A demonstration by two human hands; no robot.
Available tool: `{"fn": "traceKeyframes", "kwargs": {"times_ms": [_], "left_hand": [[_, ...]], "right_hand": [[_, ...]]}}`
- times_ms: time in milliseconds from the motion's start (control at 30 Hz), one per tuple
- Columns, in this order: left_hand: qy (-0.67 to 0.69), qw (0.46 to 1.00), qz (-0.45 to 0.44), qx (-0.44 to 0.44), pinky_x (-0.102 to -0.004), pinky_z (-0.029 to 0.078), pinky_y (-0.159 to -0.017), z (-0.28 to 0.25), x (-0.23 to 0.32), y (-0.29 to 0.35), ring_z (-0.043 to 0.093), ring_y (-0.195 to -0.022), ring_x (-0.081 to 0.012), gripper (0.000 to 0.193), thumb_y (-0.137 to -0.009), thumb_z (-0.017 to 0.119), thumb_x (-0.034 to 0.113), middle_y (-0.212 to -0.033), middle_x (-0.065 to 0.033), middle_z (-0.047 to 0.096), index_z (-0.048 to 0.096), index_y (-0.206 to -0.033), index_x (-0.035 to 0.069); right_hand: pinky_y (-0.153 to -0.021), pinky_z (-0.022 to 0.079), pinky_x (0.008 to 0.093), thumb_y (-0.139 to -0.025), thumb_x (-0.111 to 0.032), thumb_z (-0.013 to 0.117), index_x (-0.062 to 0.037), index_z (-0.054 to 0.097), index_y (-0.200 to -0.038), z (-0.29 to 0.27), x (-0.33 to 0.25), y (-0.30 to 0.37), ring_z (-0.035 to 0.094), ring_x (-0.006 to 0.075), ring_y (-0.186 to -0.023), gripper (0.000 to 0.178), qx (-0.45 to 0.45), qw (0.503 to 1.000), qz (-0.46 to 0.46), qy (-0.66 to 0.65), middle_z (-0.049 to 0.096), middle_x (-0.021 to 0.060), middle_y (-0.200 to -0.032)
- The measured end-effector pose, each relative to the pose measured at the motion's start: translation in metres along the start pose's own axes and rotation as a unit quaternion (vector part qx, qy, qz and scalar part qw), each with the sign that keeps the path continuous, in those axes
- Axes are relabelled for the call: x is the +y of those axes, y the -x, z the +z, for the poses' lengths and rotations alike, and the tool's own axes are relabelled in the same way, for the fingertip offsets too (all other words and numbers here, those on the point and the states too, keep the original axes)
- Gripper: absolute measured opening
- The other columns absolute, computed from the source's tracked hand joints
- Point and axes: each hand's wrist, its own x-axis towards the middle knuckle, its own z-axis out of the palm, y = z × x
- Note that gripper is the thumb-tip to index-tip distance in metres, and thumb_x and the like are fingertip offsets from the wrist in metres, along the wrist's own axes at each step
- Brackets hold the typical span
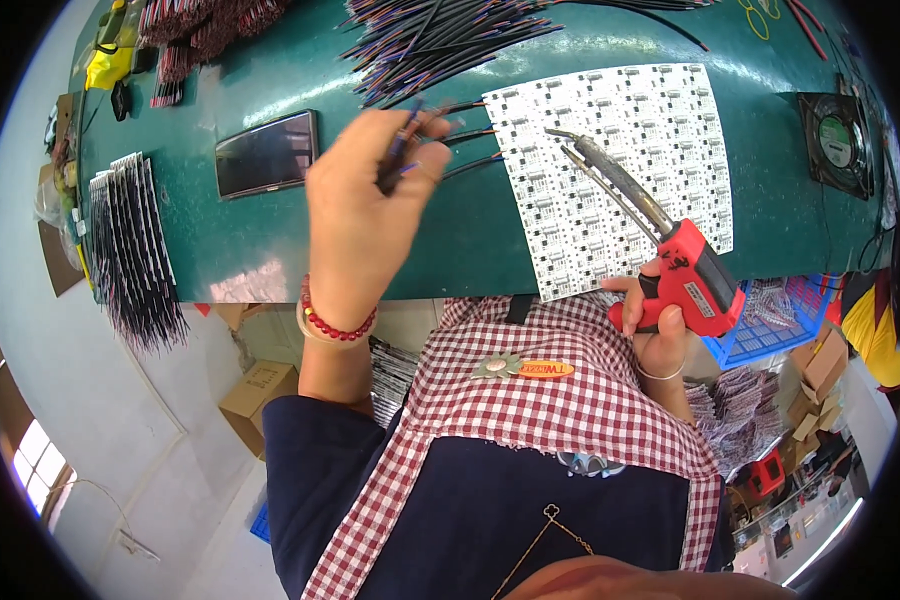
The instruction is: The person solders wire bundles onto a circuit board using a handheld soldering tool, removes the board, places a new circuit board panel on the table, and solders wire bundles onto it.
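Observation:
My left hand (pixel 355 200) is raised over the bench, thumb and fingers closed around a few dark wires (pixel 398 150); their far ends are blurred. In my right hand (pixel 663 348) is a red soldering gun (pixel 698 278), gripped by its handle. Its long metal tip and thin feed tube slant up and left above a white circuit board panel (pixel 618 200). Rows of small black parts cover the panel. Several black wires (pixel 470 136) run out from the panel's upper left edge toward my left hand; whether they are joined to it I cannot tell.
On the green bench (pixel 270 240) lies a dark phone (pixel 267 153) left of my left hand. Black cables (pixel 430 40) are heaped at the back. Wired strips (pixel 132 240) overhang the left edge. A small fan (pixel 836 143) stands far right; a blue basket (pixel 770 335) sits below the bench's right side.

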Motion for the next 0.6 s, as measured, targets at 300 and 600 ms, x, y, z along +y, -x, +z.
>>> {"fn": "traceKeyframes", "kwargs": {"times_ms": [300,600], "left_hand": [[-0.051,0.989,-0.039,-0.135,-0.0332,0.045,-0.057,0.045,-0.018,0.016,0.056,-0.058,-0.0270,0.018,-0.075,0.070,0.010,-0.071,-0.0160,0.058,0.059,-0.078,-0.003],[-0.080,0.984,-0.031,-0.156,-0.0389,0.045,-0.060,0.046,-0.014,0.012,0.058,-0.066,-0.0350,0.017,-0.072,0.071,0.008,-0.073,-0.0183,0.059,0.060,-0.078,-0.004]], "right_hand": [[-0.051,0.041,0.0270,-0.087,-0.043,0.064,0.0038,0.048,-0.124,-0.020,-0.001,0.021,0.044,0.0112,-0.050,0.062,-0.034,0.993,0.058,0.094,0.049,0.0044,-0.063],[-0.064,0.043,0.0267,-0.088,-0.020,0.065,-0.0038,0.062,-0.087,-0.024,0.005,0.027,0.053,0.0109,-0.069,0.016,-0.048,0.982,0.109,0.145,0.058,-0.0002,-0.076]]}}
